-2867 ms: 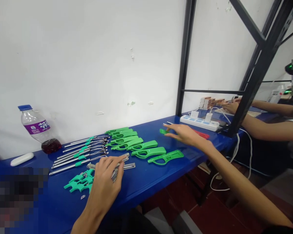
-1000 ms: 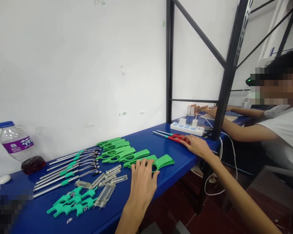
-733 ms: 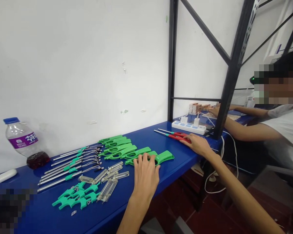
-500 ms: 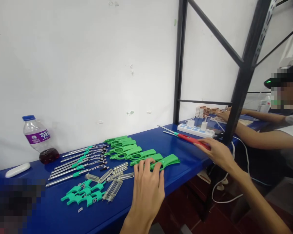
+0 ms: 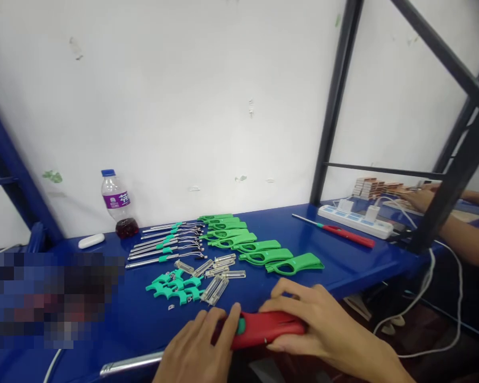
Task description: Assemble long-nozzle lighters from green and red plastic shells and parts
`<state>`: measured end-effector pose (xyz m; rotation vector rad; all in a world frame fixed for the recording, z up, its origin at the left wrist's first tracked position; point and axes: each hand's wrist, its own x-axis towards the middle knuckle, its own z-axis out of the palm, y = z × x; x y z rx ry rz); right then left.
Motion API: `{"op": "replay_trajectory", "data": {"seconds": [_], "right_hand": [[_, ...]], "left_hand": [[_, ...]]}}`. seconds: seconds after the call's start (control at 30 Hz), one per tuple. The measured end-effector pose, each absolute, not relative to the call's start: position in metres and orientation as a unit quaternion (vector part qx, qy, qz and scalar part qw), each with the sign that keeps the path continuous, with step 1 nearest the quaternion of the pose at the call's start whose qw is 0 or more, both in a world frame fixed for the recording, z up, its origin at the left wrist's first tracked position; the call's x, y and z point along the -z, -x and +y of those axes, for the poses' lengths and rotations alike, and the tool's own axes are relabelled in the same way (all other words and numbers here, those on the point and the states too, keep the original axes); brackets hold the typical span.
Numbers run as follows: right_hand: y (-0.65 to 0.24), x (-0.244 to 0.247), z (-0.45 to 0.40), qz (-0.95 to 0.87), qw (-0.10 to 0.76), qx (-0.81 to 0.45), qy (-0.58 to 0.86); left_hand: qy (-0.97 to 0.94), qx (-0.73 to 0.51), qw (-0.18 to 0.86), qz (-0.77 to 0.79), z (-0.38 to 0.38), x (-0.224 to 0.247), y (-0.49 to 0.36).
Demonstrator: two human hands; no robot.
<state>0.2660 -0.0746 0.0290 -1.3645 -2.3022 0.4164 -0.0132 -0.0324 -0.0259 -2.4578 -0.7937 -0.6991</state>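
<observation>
A red lighter (image 5: 269, 327) with a long metal tube is held level at the table's front edge, its tube pointing left. My left hand (image 5: 207, 340) wraps round its front part by the green piece, and my right hand (image 5: 317, 324) grips the rear of the red handle. Beyond them lies a row of green handle shells (image 5: 297, 264). Left of these are clear fuel tanks (image 5: 215, 290), teal trigger pieces (image 5: 175, 286) and metal tubes with wires (image 5: 154, 260). A second red lighter (image 5: 347, 234) rests at the right.
On the blue table (image 5: 259, 213) stand a bottle (image 5: 117, 205), a white case (image 5: 91, 241) and a power strip (image 5: 355, 221). Black rack posts (image 5: 337, 101) rise at the right. Behind them a person's hand (image 5: 419, 199) is near stacked small boxes (image 5: 368, 188).
The view has shifted. My right hand has let go of the lighter at the right and come to the front. Both hands now hold another red lighter, and my left hand has left the green shells.
</observation>
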Motion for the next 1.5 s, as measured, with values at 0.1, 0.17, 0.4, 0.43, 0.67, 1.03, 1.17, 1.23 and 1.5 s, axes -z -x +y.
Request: {"op": "replay_trajectory", "data": {"seconds": [0.1, 0.17, 0.4, 0.43, 0.67, 1.03, 1.17, 1.23, 1.5], "right_hand": [[-0.261, -0.032, -0.065, -0.791, 0.292, -0.237, 0.482], [-0.264, -0.037, -0.061, -0.753, 0.359, -0.324, 0.446], [-0.254, -0.061, -0.046, -0.586, 0.555, -0.556, 0.197], [-0.249, -0.062, -0.045, -0.574, 0.569, -0.557, 0.192], [-0.224, -0.065, -0.039, -0.55, 0.58, -0.579, 0.158], [-0.209, -0.062, -0.025, -0.566, 0.56, -0.592, 0.126], [-0.204, -0.058, -0.021, -0.563, 0.568, -0.586, 0.128], [-0.202, -0.057, -0.021, -0.562, 0.573, -0.582, 0.13], [-0.197, -0.053, -0.016, -0.566, 0.58, -0.569, 0.139]], "left_hand": [[0.874, 0.276, 0.216, -0.336, -0.031, 0.027, 0.035], [0.855, 0.312, 0.22, -0.352, -0.031, 0.027, 0.049], [0.841, 0.333, 0.183, -0.385, -0.029, 0.038, 0.078], [0.842, 0.327, 0.179, -0.39, -0.029, 0.04, 0.078], [0.85, 0.282, 0.171, -0.411, -0.031, 0.043, 0.071], [0.85, 0.274, 0.179, -0.412, -0.033, 0.043, 0.069], [0.851, 0.279, 0.157, -0.416, -0.032, 0.045, 0.069], [0.848, 0.289, 0.15, -0.418, -0.033, 0.045, 0.069], [0.843, 0.306, 0.129, -0.423, -0.035, 0.039, 0.066]]}}
